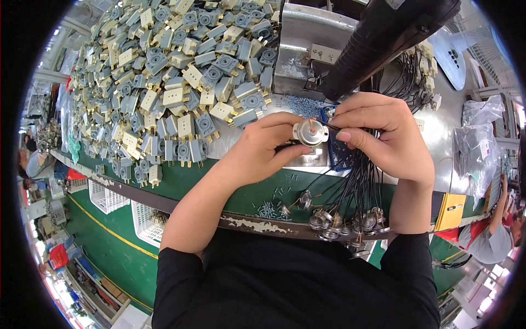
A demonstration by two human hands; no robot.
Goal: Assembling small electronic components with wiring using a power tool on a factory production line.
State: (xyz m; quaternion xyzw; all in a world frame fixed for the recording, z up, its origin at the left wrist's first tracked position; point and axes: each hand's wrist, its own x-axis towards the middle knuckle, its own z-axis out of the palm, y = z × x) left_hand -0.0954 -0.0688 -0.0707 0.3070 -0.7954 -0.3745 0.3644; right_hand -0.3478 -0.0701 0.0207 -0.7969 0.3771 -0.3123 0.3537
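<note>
The left hand [271,145] grasps a round metal disc with two side lugs [311,134], gripping its rim between thumb and fingers, above the bench [244,197]. The right hand [378,129], just to the right of the disc, has its thumb and fingertips drawn together at a thin black wire [329,125] that runs to the disc's top, where a bit of copper colour shows; how firmly it pinches the wire I cannot tell. Right beside the disc, partly behind the right hand, sits a blue tray [333,162]. Just beyond the disc lies a spread of small bluish screws [302,105], and a second scatter of screws [267,211] lies on the near side, toward the person. A bundle of black wires [359,183] fans out to the disc's near right, ending in a cluster of similar metal discs [329,222] by the bench edge. Left of the disc spreads a large heap of grey and cream plastic housings [181,82] with brass-coloured prongs. Beyond the disc, to the right, a thick black ribbed tube [378,46] slants upward. Well to the disc's right are a crumpled clear plastic bag [482,142] and, nearer the person, a yellow pad [450,214].
</note>
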